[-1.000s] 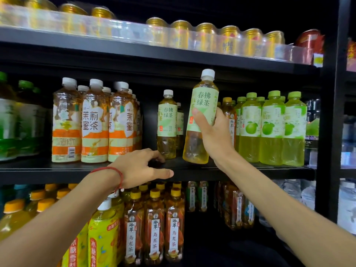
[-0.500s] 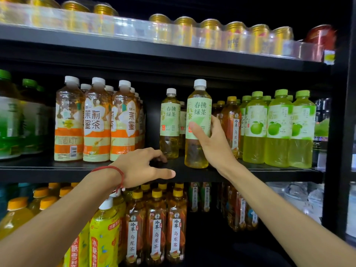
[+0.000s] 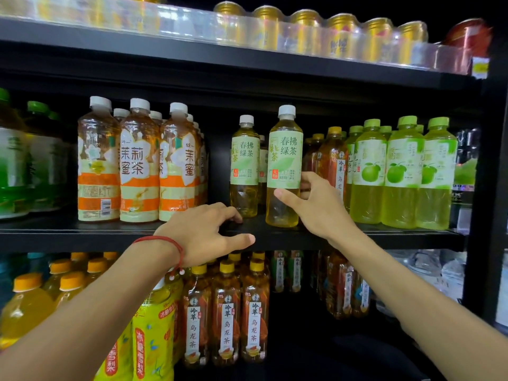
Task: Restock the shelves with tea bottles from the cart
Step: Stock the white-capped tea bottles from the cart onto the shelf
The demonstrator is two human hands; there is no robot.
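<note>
Middle shelf (image 3: 110, 235): tea bottle (image 3: 284, 160) in right hand (image 3: 319, 207).

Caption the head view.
Right hand holds a green tea bottle upright on the shelf; left hand rests on its edge.

on my shelf i count two green tea bottles (image 3: 284, 160) up front, with a third half hidden behind. three jasmine honey tea bottles (image 3: 138, 166) face me, more behind them. three green-capped fruit drinks (image 3: 400, 171) front their row. above, six gold cans (image 3: 342, 26) i can make out; below, three oolong bottles (image 3: 226, 320) in front.
</note>
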